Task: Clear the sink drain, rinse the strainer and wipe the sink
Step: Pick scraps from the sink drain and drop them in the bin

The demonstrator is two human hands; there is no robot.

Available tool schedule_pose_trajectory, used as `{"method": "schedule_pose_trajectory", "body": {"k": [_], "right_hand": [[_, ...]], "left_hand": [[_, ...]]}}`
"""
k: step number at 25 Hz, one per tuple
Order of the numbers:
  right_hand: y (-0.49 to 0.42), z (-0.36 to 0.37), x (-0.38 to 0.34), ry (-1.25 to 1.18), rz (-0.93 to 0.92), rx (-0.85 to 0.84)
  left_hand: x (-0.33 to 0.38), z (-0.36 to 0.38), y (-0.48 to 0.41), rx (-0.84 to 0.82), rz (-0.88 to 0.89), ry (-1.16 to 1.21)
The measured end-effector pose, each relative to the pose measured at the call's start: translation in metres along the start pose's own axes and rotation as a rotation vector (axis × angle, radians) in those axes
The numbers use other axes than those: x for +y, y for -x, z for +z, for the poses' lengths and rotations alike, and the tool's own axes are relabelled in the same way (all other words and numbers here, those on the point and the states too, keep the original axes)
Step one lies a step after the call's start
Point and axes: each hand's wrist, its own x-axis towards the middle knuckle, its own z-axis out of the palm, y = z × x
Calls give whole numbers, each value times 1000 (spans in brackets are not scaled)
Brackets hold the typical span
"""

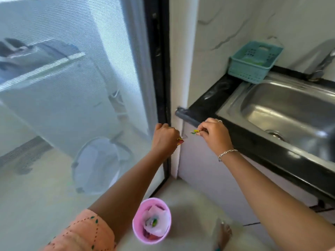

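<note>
My left hand [165, 137] is curled into a fist beside the black door frame. It grips a small thing whose shiny metal edge [185, 136] sticks out, apparently the strainer, with red and yellow scraps on it. My right hand [214, 134] is just right of it and pinches green and yellow scraps [195, 131] between its fingertips. Both hands hang over the floor, above and beyond a pink waste bin [137, 225] with paper and scraps inside. The steel sink [272, 105] is at the right, its drain hole [275, 134] near the front wall.
A black counter [208, 104] surrounds the sink, with a teal basket [253, 62] at its back corner and a tap [324, 58] behind the sink. A mesh screen door [72, 87] fills the left. White cabinet fronts [203, 169] stand below the counter. A bare foot [224, 232] is near the bin.
</note>
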Motion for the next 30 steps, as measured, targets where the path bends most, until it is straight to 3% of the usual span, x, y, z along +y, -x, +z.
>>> {"method": "schedule_pose_trajectory", "body": {"k": [7,16,21,30], "right_hand": [[68,85,-60,-32,-27,-230],[149,207,-16,127,-84,-634],[182,282,40,170,-85,-689],[216,433,123,151,-100,-716]], "left_hand": [[-79,38,109,-176,-212,24],[-105,151,192,-491,-335,-8],[-102,244,210,-598,-359,-59],[-105,403,223,-623,-408,-147]]}}
